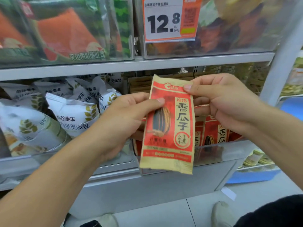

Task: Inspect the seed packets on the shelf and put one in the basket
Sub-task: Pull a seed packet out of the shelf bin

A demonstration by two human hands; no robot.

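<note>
Nearest the camera, two shoes are seen on the pale floor, with a dark trouser leg at the lower right. Above them a red and tan seed packet is held upright in the air in front of the shelf, its printed face turned toward the camera, evidently so that the label can be read.

The packet is supported from both sides. By the left hand its left edge is pinched, the thumb laid across the front near the upper part and the other fingers hidden behind. By the right hand the top right corner is pinched between thumb and curled fingers. Both grips are narrow and closed on the packet itself; nothing else is held.

Just behind, more packets of the same kind are stood in a clear-fronted shelf bin. To the left, white bread bags are piled. Higher up, a price tag is fixed to an upper bin.

No basket is visible, so the placing is judged not yet done.
</note>
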